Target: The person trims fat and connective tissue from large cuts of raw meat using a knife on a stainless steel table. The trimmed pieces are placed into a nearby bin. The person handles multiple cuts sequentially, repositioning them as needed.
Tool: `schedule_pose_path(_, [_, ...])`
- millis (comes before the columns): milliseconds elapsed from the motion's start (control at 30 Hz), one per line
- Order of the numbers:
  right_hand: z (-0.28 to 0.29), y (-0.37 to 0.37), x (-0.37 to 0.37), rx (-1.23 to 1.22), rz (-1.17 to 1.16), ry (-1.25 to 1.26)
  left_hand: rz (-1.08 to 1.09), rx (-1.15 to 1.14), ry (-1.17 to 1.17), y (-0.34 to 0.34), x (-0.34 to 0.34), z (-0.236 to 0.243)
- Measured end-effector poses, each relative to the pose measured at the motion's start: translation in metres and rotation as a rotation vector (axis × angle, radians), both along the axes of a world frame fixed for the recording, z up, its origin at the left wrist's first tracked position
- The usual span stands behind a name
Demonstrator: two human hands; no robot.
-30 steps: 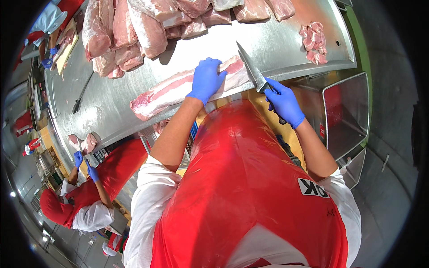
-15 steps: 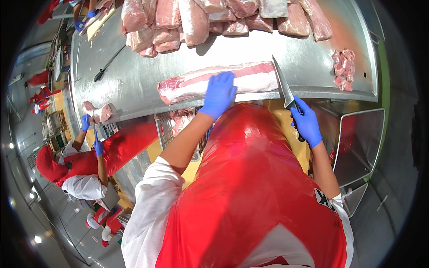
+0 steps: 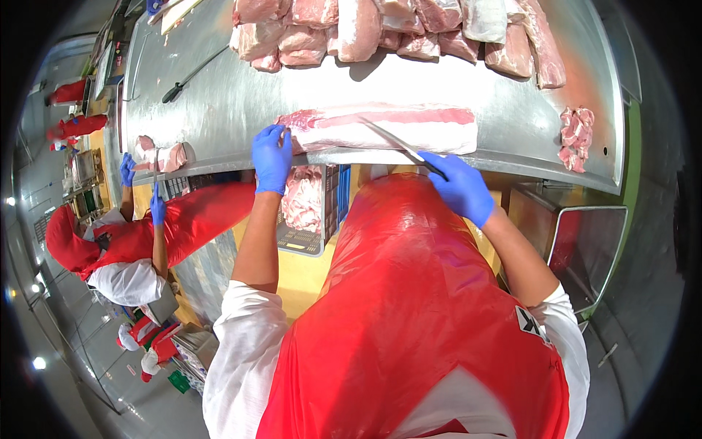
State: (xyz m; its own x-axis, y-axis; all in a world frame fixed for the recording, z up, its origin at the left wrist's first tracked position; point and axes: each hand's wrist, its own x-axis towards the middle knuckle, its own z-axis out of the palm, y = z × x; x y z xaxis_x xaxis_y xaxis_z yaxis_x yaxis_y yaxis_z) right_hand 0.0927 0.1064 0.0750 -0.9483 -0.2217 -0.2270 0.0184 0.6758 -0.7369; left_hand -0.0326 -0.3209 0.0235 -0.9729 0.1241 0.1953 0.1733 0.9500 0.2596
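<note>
Surface: one long stainless-steel surface (image 3: 219, 110) runs across the top of the view, its near edge bending toward the person in the red apron.
Meat pile: a heap of pink raw cuts (image 3: 395, 29) lines the far side; the pieces overlap too much to count.
Slab: one long pink-and-white slab of raw meat (image 3: 409, 128) lies lengthwise at the near edge, straight ahead of the person.
Crate: one blue plastic crate (image 3: 333, 201) of meat scraps sits below the edge.
Co-worker: one person in red at far left, two blue-gloved hands at two small pieces (image 3: 161, 155).
Trimmings: one small cluster (image 3: 575, 135) at right.
Hands: left hand (image 3: 272, 157), blue-gloved, grip loosely curled against the slab's left end; right hand (image 3: 461, 186), blue-gloved, grip closed round the knife handle.
Knives: one long-bladed knife (image 3: 398, 143) laid across the slab; one dark-handled tool (image 3: 191, 74) lying apart.
</note>
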Motion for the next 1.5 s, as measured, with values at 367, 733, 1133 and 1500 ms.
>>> schedule_pose_path(367, [-0.018, -0.084, -0.007, 0.095, 0.086, 0.137, -0.252, 0.180, -0.090, 0.030, 0.025, -0.011])
schedule_pose_path(733, [-0.006, -0.117, 0.007, 0.220, -0.065, 0.124, -0.353, 0.297, -0.106, 0.027, 0.025, -0.018])
schedule_pose_path(1133, [-0.022, -0.157, 0.007, 0.198, -0.155, 0.110, -0.416, 0.286, -0.145, 0.022, 0.026, -0.024])
schedule_pose_path(1500, [-0.032, -0.207, -0.049, 0.178, -0.157, 0.011, -0.454, 0.273, -0.189, 0.020, 0.027, -0.022])
